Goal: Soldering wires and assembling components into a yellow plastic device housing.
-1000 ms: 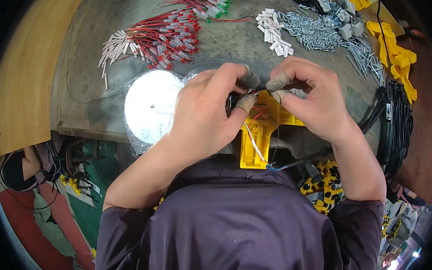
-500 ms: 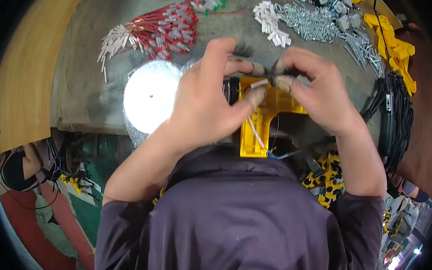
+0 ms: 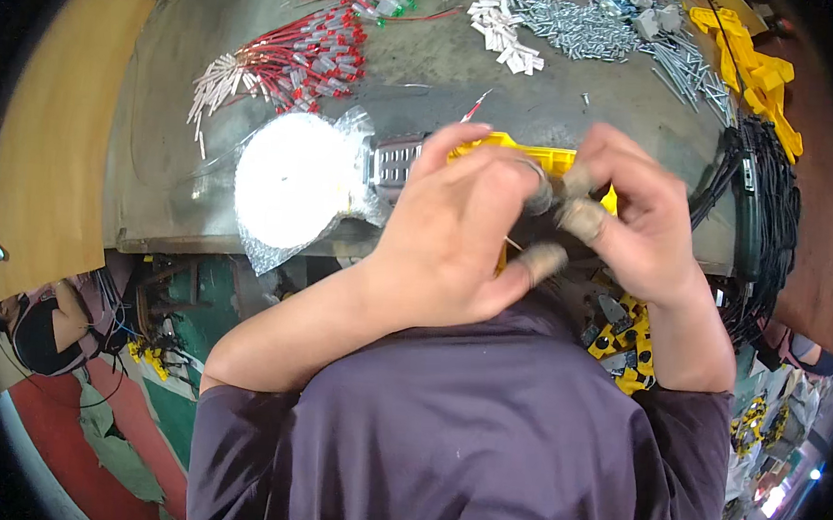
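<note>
Over a yellow plastic housing [image 3: 543,157], my left hand [image 3: 467,220] is curved, its thumb apart from the fingers and slightly blurred. My right hand [image 3: 634,211] faces it from the right, thumb and forefinger brought together; whatever is between them is hidden. Stained coverings sit on several fingertips of both hands. Most of the housing is behind the hands, and a thin pale wire [image 3: 512,242] shows beneath the left one. A dark slotted part [image 3: 396,163] sits against the housing's left side. Beside it lies a bright white disc [image 3: 288,181] in clear plastic wrap.
Red wires with clear and white ends [image 3: 305,58] are heaped at the back left. White sleeves [image 3: 505,32], metal screws [image 3: 579,27] and yellow parts [image 3: 748,61] lie back right. Black cables [image 3: 762,224] hang at the right edge. A small red wire piece [image 3: 475,107] lies beyond the housing.
My left hand has moved right and toward me, its thumb swinging away from the fingers. The right hand has shifted slightly toward me. The white sleeve seen at my fingers is now out of sight.
</note>
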